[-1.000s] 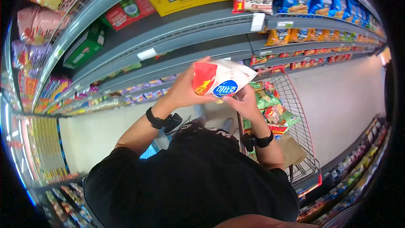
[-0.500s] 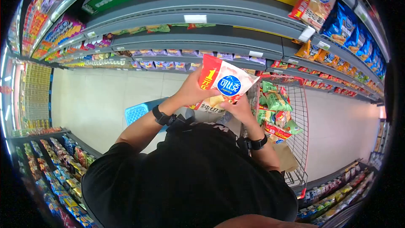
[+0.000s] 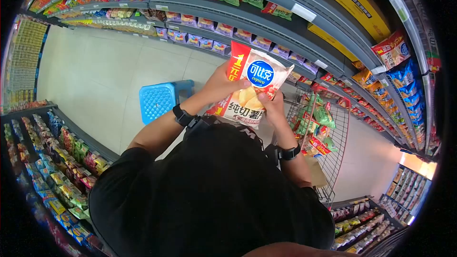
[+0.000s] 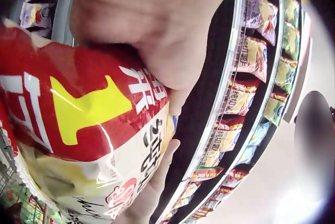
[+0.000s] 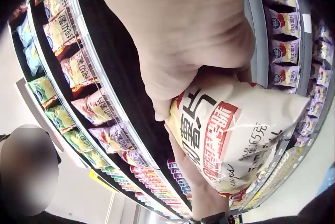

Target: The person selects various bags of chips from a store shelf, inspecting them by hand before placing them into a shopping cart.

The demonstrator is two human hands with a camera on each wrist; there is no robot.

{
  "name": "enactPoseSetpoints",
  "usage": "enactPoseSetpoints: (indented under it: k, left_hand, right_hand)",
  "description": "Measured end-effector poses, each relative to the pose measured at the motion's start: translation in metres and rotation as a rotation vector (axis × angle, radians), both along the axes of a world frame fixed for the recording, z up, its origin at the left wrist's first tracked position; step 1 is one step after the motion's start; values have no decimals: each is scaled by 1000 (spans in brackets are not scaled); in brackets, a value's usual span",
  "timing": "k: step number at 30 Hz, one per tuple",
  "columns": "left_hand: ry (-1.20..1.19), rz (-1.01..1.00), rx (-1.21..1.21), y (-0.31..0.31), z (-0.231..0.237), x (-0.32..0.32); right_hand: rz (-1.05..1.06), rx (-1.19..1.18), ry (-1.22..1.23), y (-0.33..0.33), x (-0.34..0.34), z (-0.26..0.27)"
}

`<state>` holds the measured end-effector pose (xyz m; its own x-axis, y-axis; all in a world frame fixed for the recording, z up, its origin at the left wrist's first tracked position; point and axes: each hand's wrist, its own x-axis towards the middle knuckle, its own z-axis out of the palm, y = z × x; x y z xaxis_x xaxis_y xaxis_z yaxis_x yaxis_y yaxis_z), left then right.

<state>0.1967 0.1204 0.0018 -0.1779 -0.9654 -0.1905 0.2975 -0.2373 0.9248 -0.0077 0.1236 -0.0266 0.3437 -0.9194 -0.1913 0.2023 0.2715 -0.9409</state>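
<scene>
Smack in the middle of a snack aisle, a person had a bag of potato chips [image 3: 248,98] held out in front of their chest, printed front turned up toward the head camera, I'd guess so the writing was easy to read. Both hands were pinching it: the left hand [image 3: 221,86] had the red-striped side and the right hand [image 3: 274,107] the opposite one, each thumb resting on the front. Fingers behind the bag were mostly hidden, so can't tell how those lay. Holding both sides probably kept a puffy, slippery pack from folding or twisting.

Wire cart [image 3: 339,138] stood just off the right arm, handy for dropping stuff in, with green and red snack packs [image 3: 324,117] heaped inside. Blue stool [image 3: 157,101] stood on the floor over to the left, apart from the hands, maybe meant for high shelves [image 3: 335,35]. Purple packs [image 3: 223,28] were lined up low, fronts facing out, presumably so the labels got noticed.
</scene>
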Motion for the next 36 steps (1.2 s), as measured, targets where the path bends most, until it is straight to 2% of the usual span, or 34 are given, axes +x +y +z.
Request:
enactPoseSetpoints:
  k: [5,8,11,12,15,16,18,20,23,26,29,33,36]
  left_hand:
    - [23,-45,15,3,6,28]
    - [-184,197,-191,-2,-21,21]
    - [-477,-62,-291,-10,-14,38]
    - [-302,-198,-341,-11,-13,39]
    - [-379,-139,-483,-4,-9,26]
    - [-364,-72,-548,-7,-11,26]
    - [-224,-50,-287,-10,3,33]
    - [-161,156,-402,-18,0,34]
    - [-113,-9,-132,-35,-15,55]
    - [33,-99,-123,-30,-11,57]
    - [212,-158,-39,-22,-7,56]
    - [334,-186,87,-19,-5,53]
    - [325,-160,94,-20,-11,51]
  right_hand:
    - [-87,136,-21,11,27,9]
    - [-195,132,13,8,31,13]
    - [-412,62,89,2,36,17]
    - [-388,8,95,1,36,20]
    - [-340,-67,128,5,44,30]
    - [-251,-184,133,5,46,32]
    - [-165,-201,80,13,57,45]
    - [-43,-188,105,21,61,63]
    - [-114,-276,273,11,50,56]
    - [-285,-285,255,0,55,66]
    - [-98,-88,190,3,49,41]
    - [-164,189,59,4,58,39]
    - [-226,244,78,-1,59,34]
